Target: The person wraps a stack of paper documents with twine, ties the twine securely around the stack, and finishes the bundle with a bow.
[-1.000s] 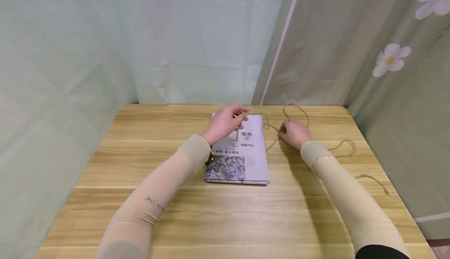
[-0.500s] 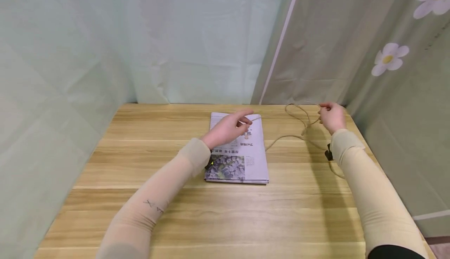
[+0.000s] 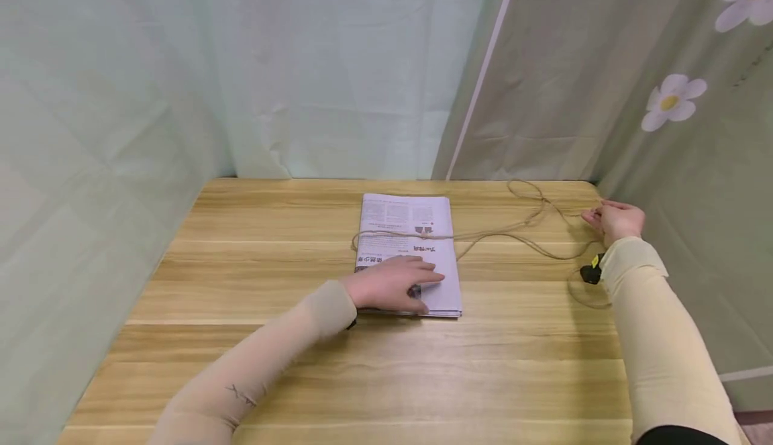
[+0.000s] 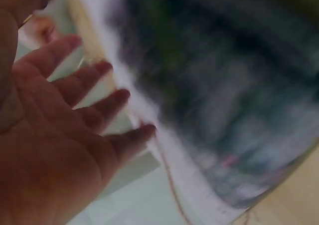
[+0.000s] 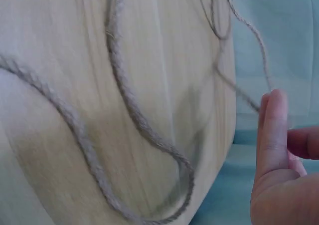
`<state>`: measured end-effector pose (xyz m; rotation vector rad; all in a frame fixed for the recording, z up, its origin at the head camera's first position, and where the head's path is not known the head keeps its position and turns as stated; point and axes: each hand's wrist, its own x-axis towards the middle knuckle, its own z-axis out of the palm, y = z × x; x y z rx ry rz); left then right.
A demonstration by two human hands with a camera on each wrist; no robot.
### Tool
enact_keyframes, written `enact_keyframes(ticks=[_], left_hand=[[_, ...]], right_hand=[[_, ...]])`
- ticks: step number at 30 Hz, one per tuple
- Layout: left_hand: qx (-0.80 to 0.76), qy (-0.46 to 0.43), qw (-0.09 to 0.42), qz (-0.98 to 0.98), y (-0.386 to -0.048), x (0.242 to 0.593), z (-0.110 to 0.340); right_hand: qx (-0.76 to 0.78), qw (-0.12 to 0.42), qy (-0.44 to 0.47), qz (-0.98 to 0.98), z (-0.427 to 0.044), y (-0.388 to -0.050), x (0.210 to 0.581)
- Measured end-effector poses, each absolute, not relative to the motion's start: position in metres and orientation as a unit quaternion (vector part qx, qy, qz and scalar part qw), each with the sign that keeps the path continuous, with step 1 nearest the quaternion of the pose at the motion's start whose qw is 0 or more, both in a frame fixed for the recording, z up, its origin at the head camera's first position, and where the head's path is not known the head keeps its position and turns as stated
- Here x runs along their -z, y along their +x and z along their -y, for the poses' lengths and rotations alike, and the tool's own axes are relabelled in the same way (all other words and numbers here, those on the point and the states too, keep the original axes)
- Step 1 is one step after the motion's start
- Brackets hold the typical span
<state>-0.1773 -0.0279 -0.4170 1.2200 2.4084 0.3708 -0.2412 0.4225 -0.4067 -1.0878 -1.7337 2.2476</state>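
Note:
A folded stack of newspapers [image 3: 404, 213] lies flat on the wooden table. Brown twine [image 3: 417, 235] crosses the stack and trails off to the right in loose strands. Over the near half of the papers is my left hand [image 3: 395, 284], fingers spread. The left wrist view shows its palm [image 4: 55, 145] beside the blurred printed photo; firm contact cannot be told. Near the table's right edge, my right hand [image 3: 619, 222] pinches a strand of the twine. In the right wrist view, two strands run to its fingertips [image 5: 276, 103], while a thick loop lies closer to the camera.
The wooden table [image 3: 290, 378] ends at the back against a pale hanging curtain [image 3: 356, 76]. A curtain with flowers [image 3: 694, 190] hangs close beside the right edge. Twine loops [image 3: 531, 190] lie near the back right, and another curve [image 3: 582, 297] is below the right wrist.
My left hand has released the twine and moved nearer over the papers. My right hand has travelled right with twine, leaving the strand lying straighter across the stack.

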Motion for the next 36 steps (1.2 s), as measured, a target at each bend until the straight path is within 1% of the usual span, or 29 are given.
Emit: enact_keyframes(ticks=[4, 7, 12, 18, 20, 23, 27, 30, 33, 36], left_hand=[[-0.062, 0.426, 0.203, -0.880, -0.163, 0.431, 0.032], [-0.048, 0.422, 0.189, -0.885, -0.158, 0.434, 0.038], [-0.052, 0.417, 0.194, -0.886, -0.154, 0.431, 0.052], [-0.075, 0.408, 0.197, -0.888, -0.154, 0.429, 0.063], [-0.076, 0.412, 0.188, -0.888, -0.154, 0.429, 0.062], [-0.068, 0.433, 0.162, -0.884, -0.150, 0.429, 0.055], [-0.047, 0.485, 0.120, -0.865, -0.139, 0.429, 0.040], [-0.032, 0.516, 0.099, -0.850, -0.131, 0.426, 0.026], [-0.020, 0.530, 0.095, -0.842, -0.124, 0.423, 0.013], [-0.017, 0.540, 0.102, -0.835, -0.119, 0.420, 0.002]], right_hand=[[-0.711, 0.043, -0.327, 0.621, -0.415, -0.241, 0.417], [-0.649, 0.036, -0.284, 0.705, -0.408, -0.241, 0.426], [-0.538, 0.016, -0.200, 0.819, -0.405, -0.238, 0.433], [-0.435, -0.007, -0.109, 0.894, -0.403, -0.224, 0.421], [-0.400, -0.010, -0.078, 0.913, -0.404, -0.214, 0.414], [-0.348, -0.011, -0.040, 0.936, -0.408, -0.198, 0.404], [-0.282, -0.019, -0.022, 0.959, -0.422, -0.180, 0.401], [-0.238, -0.040, -0.021, 0.970, -0.434, -0.169, 0.402], [-0.198, -0.072, -0.025, 0.977, -0.447, -0.157, 0.403], [-0.160, -0.118, -0.041, 0.979, -0.457, -0.143, 0.403]])
